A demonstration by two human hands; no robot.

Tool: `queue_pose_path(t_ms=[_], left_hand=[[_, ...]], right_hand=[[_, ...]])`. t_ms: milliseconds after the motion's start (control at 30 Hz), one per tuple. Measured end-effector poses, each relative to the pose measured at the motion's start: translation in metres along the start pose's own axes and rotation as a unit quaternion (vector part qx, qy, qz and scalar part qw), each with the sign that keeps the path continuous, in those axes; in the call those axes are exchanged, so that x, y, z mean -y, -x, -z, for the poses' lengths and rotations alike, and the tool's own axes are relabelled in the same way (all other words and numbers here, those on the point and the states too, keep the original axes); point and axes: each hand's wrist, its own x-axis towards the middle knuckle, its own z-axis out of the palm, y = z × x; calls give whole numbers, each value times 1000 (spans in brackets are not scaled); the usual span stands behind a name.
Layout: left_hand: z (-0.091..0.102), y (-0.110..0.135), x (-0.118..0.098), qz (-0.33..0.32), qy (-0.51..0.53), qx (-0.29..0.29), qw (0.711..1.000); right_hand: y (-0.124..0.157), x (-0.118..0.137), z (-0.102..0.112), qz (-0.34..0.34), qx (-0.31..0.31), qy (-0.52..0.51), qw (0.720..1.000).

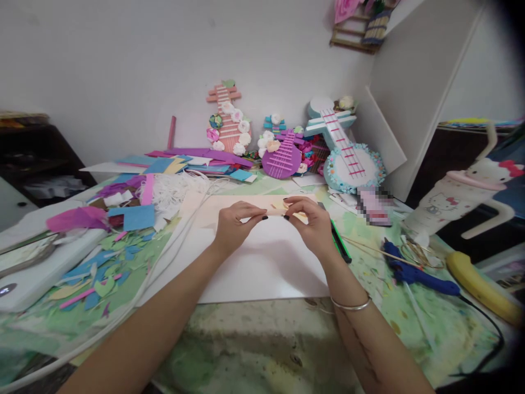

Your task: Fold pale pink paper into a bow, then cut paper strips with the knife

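Observation:
Between my two hands is a small pale cream strip (276, 212), perhaps paper or foam; its exact kind is too small to tell. My left hand (240, 221) pinches its left end between thumb and fingers. On the other end, my right hand (305, 219) has its thumb and fingertips closed. Both hands hover over a white board (262, 268), with a pale peach sheet (197, 205) behind them. A black and green cutter-like tool (341, 241) lies beside my right wrist, partly hidden by it.
A blue glue gun (418, 273), a banana (484, 284) and a tumbler (455, 202) stand or lie at the right. Paper scraps (98, 279) and a white cable (151, 279) cover the left. Decorated lute-shaped crafts (283, 156) lean along the back wall.

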Motion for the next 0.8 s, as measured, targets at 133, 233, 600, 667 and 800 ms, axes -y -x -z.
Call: queue_pose_path(t_ms=[133,233,600,667,800], left_hand=[[1,0,2,74,11,-23,997],[2,-1,7,141,37,-34,989],[-3,-3,9,296,158,1,942],[-6,-1,10,299,151,1,942],[-10,1,13,287,124,-17,950]], right_hand=[[-5,-29,8,-162,-47,114,979],[-2,-53,13,-215,-32,170,961],[4,-68,2,-247,-14,94,964],[4,-60,-8,-254,-11,32,967],[8,-39,-35,-277,40,-127,952]])
